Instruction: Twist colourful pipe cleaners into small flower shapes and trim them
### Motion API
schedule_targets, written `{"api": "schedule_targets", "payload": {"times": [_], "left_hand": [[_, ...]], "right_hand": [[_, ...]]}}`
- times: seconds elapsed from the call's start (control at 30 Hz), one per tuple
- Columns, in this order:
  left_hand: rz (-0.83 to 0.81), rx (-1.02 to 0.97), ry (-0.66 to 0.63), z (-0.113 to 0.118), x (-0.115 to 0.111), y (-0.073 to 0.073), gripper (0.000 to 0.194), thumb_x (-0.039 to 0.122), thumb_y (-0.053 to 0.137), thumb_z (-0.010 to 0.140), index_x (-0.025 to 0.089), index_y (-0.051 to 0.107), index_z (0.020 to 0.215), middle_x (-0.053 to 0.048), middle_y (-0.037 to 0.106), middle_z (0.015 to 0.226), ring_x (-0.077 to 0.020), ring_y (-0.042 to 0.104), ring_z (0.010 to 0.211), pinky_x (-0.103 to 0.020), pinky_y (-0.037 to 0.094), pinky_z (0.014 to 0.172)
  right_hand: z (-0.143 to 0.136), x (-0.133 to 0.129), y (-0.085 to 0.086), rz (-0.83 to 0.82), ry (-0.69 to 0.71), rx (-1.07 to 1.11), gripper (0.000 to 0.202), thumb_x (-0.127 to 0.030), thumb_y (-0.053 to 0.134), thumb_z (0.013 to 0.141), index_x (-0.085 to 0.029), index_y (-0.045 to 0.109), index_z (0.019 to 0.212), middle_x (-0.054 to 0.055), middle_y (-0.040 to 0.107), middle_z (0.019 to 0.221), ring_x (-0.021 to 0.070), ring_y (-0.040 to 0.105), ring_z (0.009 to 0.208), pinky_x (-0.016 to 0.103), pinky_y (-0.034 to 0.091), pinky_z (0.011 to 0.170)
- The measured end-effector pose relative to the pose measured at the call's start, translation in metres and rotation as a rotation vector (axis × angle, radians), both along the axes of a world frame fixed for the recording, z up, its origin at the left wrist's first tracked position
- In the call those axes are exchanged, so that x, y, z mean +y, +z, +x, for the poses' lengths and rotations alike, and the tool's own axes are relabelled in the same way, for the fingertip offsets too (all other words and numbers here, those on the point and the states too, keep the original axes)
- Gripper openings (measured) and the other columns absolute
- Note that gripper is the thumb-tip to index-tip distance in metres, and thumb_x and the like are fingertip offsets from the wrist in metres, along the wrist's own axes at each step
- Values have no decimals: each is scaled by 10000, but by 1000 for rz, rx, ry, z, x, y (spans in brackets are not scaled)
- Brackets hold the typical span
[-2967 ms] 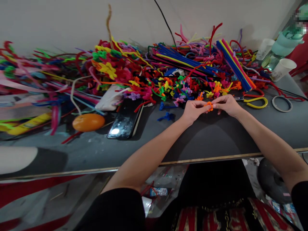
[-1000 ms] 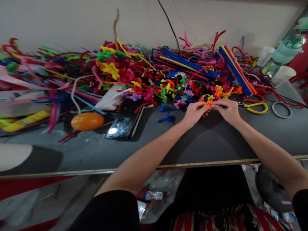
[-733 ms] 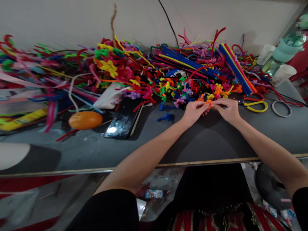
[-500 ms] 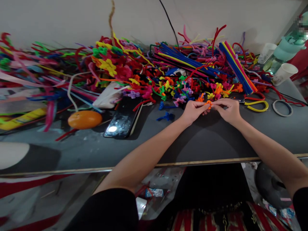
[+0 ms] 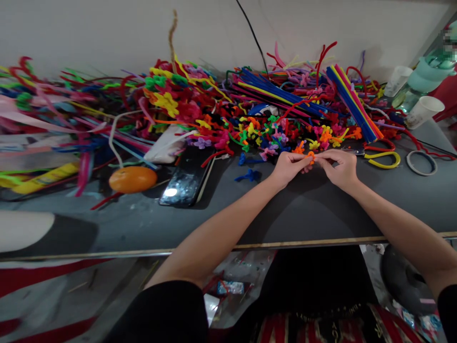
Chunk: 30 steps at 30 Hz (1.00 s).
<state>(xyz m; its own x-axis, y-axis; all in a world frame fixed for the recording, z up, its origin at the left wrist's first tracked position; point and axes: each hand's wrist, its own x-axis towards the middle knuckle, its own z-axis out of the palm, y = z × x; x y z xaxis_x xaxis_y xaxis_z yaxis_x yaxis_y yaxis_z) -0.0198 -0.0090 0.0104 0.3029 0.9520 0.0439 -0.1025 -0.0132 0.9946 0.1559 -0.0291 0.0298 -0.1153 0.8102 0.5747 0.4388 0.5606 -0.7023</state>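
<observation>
Between my two hands is a small orange pipe cleaner [image 5: 311, 157], bent into loops. My left hand [image 5: 287, 167] pinches it from the left with thumb and forefinger. From the right, the fingertips of my right hand [image 5: 337, 166] close on the same piece. My fingers hide part of its shape. A blue pipe cleaner piece [image 5: 249, 175] lies on the table left of my left hand. Just behind my hands spreads a heap of small coloured pipe cleaner flowers [image 5: 267, 136]. Yellow-handled scissors [image 5: 383, 159] lie right of my right hand, their blades partly covered.
A phone [image 5: 185, 178] and an orange fruit [image 5: 133, 180] lie to the left. Bundled blue pipe cleaners [image 5: 352, 102] rest on the pile at the back. On the right are a roll of tape [image 5: 422, 163], paper cups [image 5: 425, 112] and a greenish bottle [image 5: 423, 76].
The view has shifted slightly, so things on the table sit a little further right and lower. Both hands keep their pinch on the orange pipe cleaner, whose loop is turned a little.
</observation>
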Motion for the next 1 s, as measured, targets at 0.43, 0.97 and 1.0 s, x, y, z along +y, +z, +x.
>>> {"api": "schedule_targets", "payload": {"times": [0.43, 0.97, 1.0], "left_hand": [[-24, -3, 37, 3, -2, 0, 317, 446, 805, 700, 142, 741, 636, -26, 677, 571, -76, 551, 500, -205, 452, 513], [12, -43, 5, 7, -6, 1, 498, 633, 814, 655, 145, 748, 725, -32, 698, 645, -77, 565, 534, -215, 491, 534], [8, -40, 5, 7, -6, 1, 502, 635, 815, 651, 144, 749, 728, -33, 699, 646, -78, 564, 533, -216, 489, 532]], "right_hand": [[0, 1, -4, 6, -17, -2, 146, -305, 691, 854, -253, 817, 801, 40, 784, 760, 165, 689, 628, 294, 537, 559], [17, 26, -8, -636, 404, 396, 305, -462, 905, 575, -224, 815, 741, 12, 740, 635, 118, 659, 514, 183, 470, 374], [16, 26, -7, -636, 392, 402, 316, -470, 909, 566, -222, 815, 739, 11, 738, 630, 117, 658, 511, 183, 472, 375]]}}
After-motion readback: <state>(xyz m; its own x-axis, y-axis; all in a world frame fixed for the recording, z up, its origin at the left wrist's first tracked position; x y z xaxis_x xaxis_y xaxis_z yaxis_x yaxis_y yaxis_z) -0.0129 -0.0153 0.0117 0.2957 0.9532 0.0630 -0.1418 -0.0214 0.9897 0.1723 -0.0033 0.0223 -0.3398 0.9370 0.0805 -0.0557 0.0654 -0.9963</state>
